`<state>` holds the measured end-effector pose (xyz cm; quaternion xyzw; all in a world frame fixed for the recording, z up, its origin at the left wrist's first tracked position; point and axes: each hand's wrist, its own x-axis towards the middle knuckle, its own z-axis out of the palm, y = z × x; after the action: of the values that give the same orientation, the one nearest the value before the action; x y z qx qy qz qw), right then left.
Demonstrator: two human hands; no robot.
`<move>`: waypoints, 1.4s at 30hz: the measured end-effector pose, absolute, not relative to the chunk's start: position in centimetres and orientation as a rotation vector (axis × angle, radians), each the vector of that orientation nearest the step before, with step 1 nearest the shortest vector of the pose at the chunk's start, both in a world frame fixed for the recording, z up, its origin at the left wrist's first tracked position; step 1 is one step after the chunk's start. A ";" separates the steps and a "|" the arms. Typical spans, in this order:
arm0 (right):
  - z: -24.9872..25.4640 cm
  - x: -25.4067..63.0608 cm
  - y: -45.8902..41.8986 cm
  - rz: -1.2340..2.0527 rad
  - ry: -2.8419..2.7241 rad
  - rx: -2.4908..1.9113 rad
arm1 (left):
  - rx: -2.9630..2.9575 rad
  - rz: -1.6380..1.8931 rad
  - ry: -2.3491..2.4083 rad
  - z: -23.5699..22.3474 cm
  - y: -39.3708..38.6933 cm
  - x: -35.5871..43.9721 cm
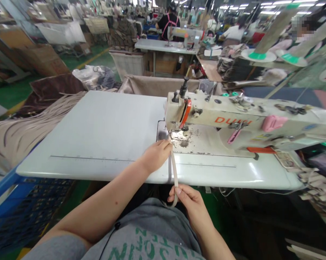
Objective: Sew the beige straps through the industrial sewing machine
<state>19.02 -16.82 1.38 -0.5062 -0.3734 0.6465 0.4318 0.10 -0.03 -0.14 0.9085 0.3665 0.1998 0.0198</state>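
A narrow beige fabric strip [174, 171] runs from the presser foot of the cream sewing machine [233, 121] down over the table's front edge. My left hand [155, 155] rests on the table just in front of the needle plate, its fingers closed on the strip's upper end. My right hand [188, 200] is below the table edge, above my lap, and pinches the strip's lower part between thumb and fingers. The strip hangs taut between the two hands.
The white sewing table [98, 137] has a ruler line near its front. Piles of beige strips [22, 130] lie at the left, a fabric bin [152, 85] behind. Stacked pieces [317, 184] sit at the right. Other people work at machines farther back [168, 21].
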 end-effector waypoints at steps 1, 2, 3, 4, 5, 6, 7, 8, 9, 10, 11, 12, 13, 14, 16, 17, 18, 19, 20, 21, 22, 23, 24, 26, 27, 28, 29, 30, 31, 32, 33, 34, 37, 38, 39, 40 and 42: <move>1.2 19.0 -16.8 1.608 -0.940 -1.257 | 2.816 0.631 1.138 -0.2 0.0 0.1; 0.9 19.0 -16.8 1.608 -0.946 -1.252 | 2.814 0.642 1.140 -0.3 0.0 0.1; 0.7 19.0 -16.8 1.609 -0.951 -1.247 | 2.811 0.652 1.143 -0.4 0.0 0.2; 0.5 19.0 -16.8 1.613 -0.956 -1.242 | 2.808 0.662 1.145 -0.5 0.0 0.2; 0.3 19.0 -16.8 1.615 -0.963 -1.236 | 2.802 0.673 1.145 -0.5 0.0 0.2; 0.1 19.0 -16.9 1.615 -0.965 -1.232 | 2.793 0.687 1.145 -0.6 0.0 0.3; -0.1 18.9 -17.0 1.616 -0.967 -1.229 | 2.782 0.703 1.145 -0.6 0.1 0.4; -0.3 18.9 -17.0 1.620 -0.968 -1.227 | 2.769 0.722 1.149 -0.7 0.1 0.4; -0.5 18.9 -17.1 1.627 -0.966 -1.227 | 2.757 0.742 1.157 -0.8 0.2 0.5; -0.6 18.9 -17.2 1.635 -0.959 -1.229 | 2.751 0.761 1.164 -0.9 0.3 0.6; -0.8 18.9 -17.3 1.644 -0.953 -1.231 | 2.751 0.779 1.169 -1.0 0.3 0.6; -0.9 18.9 -17.3 1.652 -0.949 -1.232 | 2.753 0.795 1.174 -1.1 0.3 0.7; -1.1 18.9 -17.4 1.660 -0.947 -1.232 | 2.755 0.808 1.177 -1.2 0.4 0.7; -1.2 18.9 -17.4 1.663 -0.943 -1.232 | 2.757 0.816 1.179 -1.2 0.4 0.7; -1.5 18.9 -17.4 1.670 -0.948 -1.229 | 2.758 0.823 1.175 -1.2 0.4 0.8; -1.6 18.9 -17.4 1.670 -0.954 -1.228 | 2.757 0.822 1.173 -1.1 0.4 0.8; -1.7 18.8 -17.4 1.669 -0.959 -1.227 | 2.756 0.819 1.175 -1.1 0.4 0.8; -1.8 18.8 -17.3 1.671 -0.965 -1.224 | 2.755 0.817 1.179 -1.0 0.4 0.8; -1.9 18.8 -17.3 1.674 -0.970 -1.221 | 2.755 0.814 1.184 -0.9 0.4 0.9; -1.9 18.7 -17.3 1.675 -0.973 -1.217 | 2.755 0.811 1.189 -0.9 0.4 0.9; -1.9 18.7 -17.3 1.678 -0.975 -1.214 | 2.754 0.809 1.192 -0.8 0.4 0.9; -1.9 18.6 -17.3 1.681 -0.976 -1.209 | 2.752 0.804 1.192 -0.8 0.4 0.9; -1.9 18.6 -17.3 1.684 -0.977 -1.205 | 2.748 0.799 1.192 -0.8 0.4 0.9; -1.8 18.7 -17.3 1.691 -0.978 -1.200 | 2.735 0.791 1.202 -0.8 0.4 0.9; -1.8 18.7 -17.4 1.700 -0.979 -1.198 | 2.731 0.786 1.208 -0.8 0.3 0.8; -1.8 18.8 -17.4 1.707 -0.981 -1.197 | 2.732 0.778 1.210 -0.9 0.3 0.8; -1.8 18.8 -17.4 1.716 -0.987 -1.193 | 2.741 0.763 1.204 -0.9 0.3 0.7; -1.9 18.9 -17.4 1.721 -1.000 -1.187 | 2.754 0.742 1.195 -0.9 0.2 0.6; -2.0 18.9 -17.4 1.715 -1.021 -1.177 | 2.770 0.712 1.186 -0.9 0.2 0.6; -2.1 19.0 -17.3 1.697 -1.052 -1.167 | 2.788 0.679 1.181 -0.9 0.1 0.5; -2.1 19.0 -17.3 1.669 -1.088 -1.158 | 2.807 0.649 1.178 -0.9 0.1 0.4; -2.1 19.1 -17.1 1.631 -1.129 -1.153 | 2.825 0.626 1.176 -0.8 0.0 0.4; -1.4 19.2 -16.7 1.484 -1.244 -1.155 | 2.845 0.629 1.170 -0.6 0.0 0.3; -1.0 19.2 -16.5 1.440 -1.277 -1.164 | 2.840 0.646 1.168 -0.5 0.0 0.3; -0.5 19.2 -16.3 1.402 -1.304 -1.181 | 2.830 0.666 1.169 -0.5 0.0 0.3; -0.1 19.2 -16.2 1.376 -1.321 -1.206 | 2.820 0.684 1.172 -0.6 0.0 0.3; 0.4 19.1 -16.0 1.371 -1.287 -1.270 | 2.809 0.712 1.176 -0.8 0.0 0.4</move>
<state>19.13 -16.02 0.38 -0.5071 -0.5141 0.5477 0.4226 0.43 -0.05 -0.78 0.8981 0.3761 0.2278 0.0072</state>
